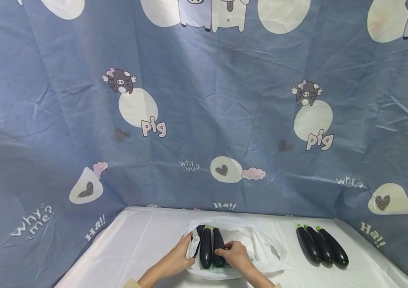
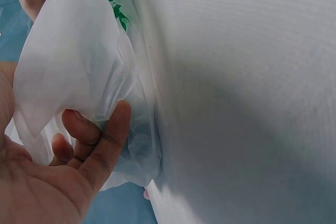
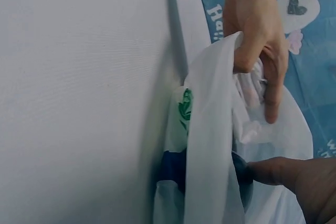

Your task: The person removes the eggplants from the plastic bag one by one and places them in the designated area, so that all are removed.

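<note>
A white plastic bag (image 1: 274,266) with green print lies spread on the table, its mouth facing up. Inside it several dark eggplants lie side by side, the middle one (image 1: 206,250) in plain sight and the leftmost partly covered by the bag's edge. My left hand (image 1: 176,259) grips the left rim of the bag, fingers curled at the plastic (image 2: 79,51). At the bag's front, my right hand (image 1: 238,256) holds the rightmost eggplant (image 1: 219,242), the thumb (image 3: 273,171) pressed on its rounded end. Its other fingers are mostly hidden in the right wrist view.
Three more eggplants (image 1: 322,246) with green stems lie together on the table to the right of the bag. White cloth (image 1: 143,232) covers the table. A blue curtain (image 1: 204,140) with pig prints hangs behind and along the sides.
</note>
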A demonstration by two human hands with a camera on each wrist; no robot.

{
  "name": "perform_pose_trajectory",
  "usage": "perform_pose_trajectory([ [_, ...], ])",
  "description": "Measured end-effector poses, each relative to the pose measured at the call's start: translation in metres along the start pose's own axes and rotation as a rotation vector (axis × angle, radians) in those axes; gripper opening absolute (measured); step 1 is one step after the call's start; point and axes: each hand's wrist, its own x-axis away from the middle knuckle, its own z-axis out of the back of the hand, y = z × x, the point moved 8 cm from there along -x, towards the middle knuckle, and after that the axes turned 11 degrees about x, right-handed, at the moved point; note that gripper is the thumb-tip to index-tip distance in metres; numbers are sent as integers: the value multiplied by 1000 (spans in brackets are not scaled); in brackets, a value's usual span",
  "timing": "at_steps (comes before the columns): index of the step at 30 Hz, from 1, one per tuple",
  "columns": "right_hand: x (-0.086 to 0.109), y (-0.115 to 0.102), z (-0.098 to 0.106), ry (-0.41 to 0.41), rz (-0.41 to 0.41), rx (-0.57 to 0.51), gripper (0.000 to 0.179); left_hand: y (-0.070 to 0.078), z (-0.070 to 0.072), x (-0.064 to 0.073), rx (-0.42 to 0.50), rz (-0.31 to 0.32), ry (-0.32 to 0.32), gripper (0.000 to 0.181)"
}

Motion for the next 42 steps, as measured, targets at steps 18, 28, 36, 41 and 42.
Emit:
perform_pose_trajectory([
  [18, 13, 2, 23, -17, 34, -61, 43, 1, -2, -2, 5, -11, -3, 87],
  [28, 27, 10, 33, -68, 21, -84, 38, 1, -3, 0, 8, -8, -9, 88],
  [36, 36, 19, 48, -128, -1, -65, 43, 1, -3, -1, 11, -11, -7, 88],
  [41, 42, 24, 58, -156, -25, -84, 45, 0, -1, -2, 3, -18, 3, 88],
  [42, 43, 25, 60, -153, -26, -84, 45, 0, -1, -2, 3, -16, 3, 88],
])
